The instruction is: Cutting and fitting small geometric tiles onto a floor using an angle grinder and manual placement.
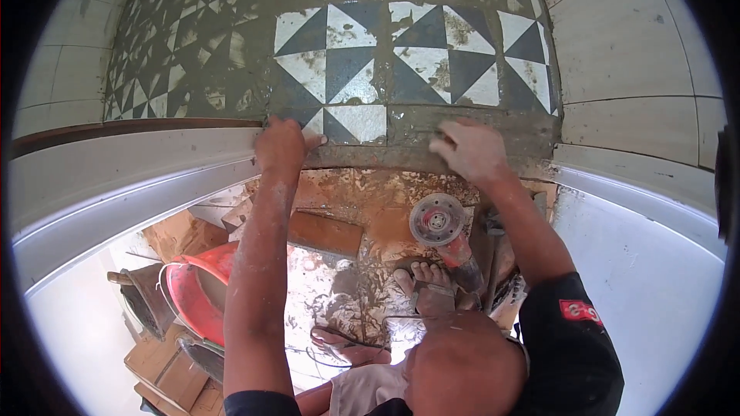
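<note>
Got containers first: a red bucket [182, 293] at lower left, tipped a bit toward the camera, with a pale wire handle and a dull grey-brown inside; can't tell mud from stained wall in there. Right beside it, to the left, a dark, battered tub [144, 304] with a rough rim, too shadowy to read inside. Below those, some creased brown cardboard [168, 370]. For writing, only a red patch [580, 310] with pale lettering on the black right sleeve [574, 347]. Now the main bit: a patterned tile [358, 122] at the near edge of the floor, flat in line with the rows behind, half smooth white and dark grey triangles, left part partly under the left hand [281, 145]. Fingers bent down there, thumb sticking out sideways over the tile; can't tell about a grip underneath. Over to the right, the right hand [472, 150], a little blurred, loosely open with fingers bent and nothing visible in it, over a strip of wet grey mortar [412, 127]; can't make out any contact. Same triangle pattern on the floor tiles [351, 73] beyond, heavily smeared toward the left. Nearer the feet, an angle grinder [459, 253] with a round, holed metal disc and a red body, plus a flat rectangular brown slab [330, 233] on gritty, splattered ground. Big pale glossy tiles on the right wall [624, 38].
</note>
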A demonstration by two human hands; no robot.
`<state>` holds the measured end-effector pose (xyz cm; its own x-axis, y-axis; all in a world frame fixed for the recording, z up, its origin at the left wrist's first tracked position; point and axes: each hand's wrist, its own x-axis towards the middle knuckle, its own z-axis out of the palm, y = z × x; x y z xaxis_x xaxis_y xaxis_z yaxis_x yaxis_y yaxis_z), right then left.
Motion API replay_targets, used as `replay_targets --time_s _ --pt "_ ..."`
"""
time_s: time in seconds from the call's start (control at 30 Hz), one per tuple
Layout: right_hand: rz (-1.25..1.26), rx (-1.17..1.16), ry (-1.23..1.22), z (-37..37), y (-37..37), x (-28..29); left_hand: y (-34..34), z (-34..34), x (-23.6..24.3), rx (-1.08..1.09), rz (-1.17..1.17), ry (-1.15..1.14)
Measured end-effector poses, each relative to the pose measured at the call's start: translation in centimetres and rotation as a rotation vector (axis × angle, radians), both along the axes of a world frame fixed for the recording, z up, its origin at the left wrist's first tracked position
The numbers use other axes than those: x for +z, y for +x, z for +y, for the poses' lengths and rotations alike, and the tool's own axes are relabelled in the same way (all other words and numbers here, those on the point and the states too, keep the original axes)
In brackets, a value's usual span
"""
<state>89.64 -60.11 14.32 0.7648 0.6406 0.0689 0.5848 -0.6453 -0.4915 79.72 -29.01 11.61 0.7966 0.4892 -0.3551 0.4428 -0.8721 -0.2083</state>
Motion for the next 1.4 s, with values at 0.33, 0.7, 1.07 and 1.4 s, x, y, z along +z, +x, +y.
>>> replay_targets --time_s 0.33,0.7,1.07,1.4 --pt "0.04 -0.217 0.143 -2.8 -1.8 1.2 -0.1 -1.1 0.0 0.003 0.037 -0.069" --pt "0.385 0.358 0.3 10.3 -14.7 8.3 -14.2 -0.7 8.7 -0.187 -0.233 -0.373" --pt "0.005 1.485 -0.287 31.2 -36.5 6.8 -43.8 7.4 9.3 0.426 0.055 -0.292" --pt "-0.135 1.404 -0.441 32.7 -38.4 4.6 -44.8 8.7 5.5 0.402 -0.055 -0.219"
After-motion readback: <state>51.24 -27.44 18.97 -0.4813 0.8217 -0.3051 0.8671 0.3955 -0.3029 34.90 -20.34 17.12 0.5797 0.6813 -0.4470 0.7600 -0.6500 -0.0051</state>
